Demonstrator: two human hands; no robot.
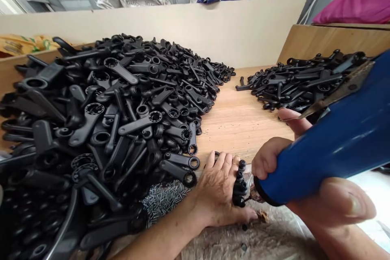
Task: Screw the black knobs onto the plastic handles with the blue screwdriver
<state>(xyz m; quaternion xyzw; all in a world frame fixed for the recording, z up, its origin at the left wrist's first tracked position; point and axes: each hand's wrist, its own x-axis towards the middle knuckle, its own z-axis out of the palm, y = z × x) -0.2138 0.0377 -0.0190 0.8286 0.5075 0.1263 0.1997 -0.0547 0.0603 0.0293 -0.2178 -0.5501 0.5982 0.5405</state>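
Note:
My left hand (217, 189) lies over a short row of black crank handles (240, 187), gripping them between the thumb and the fingers. Their round knobs show beside my palm; the rest is covered. My right hand (341, 201) is wrapped around a blue cylindrical power screwdriver (329, 142), tilted down to the left. The bit reaches the knob nearest my left thumb; whether it sits in a screw I cannot tell. A worn metal strip (338, 89) lies along the top of the screwdriver. Left of my wrist is a heap of small silver screws (166, 199).
A large pile of black crank handles (122, 97) fills the left, and a smaller pile (304, 77) lies at the back right. Dark round knobs (33, 215) are at the lower left. A pale board (243, 32) stands behind the wooden tabletop (234, 118). Plastic sheeting (274, 239) covers the front.

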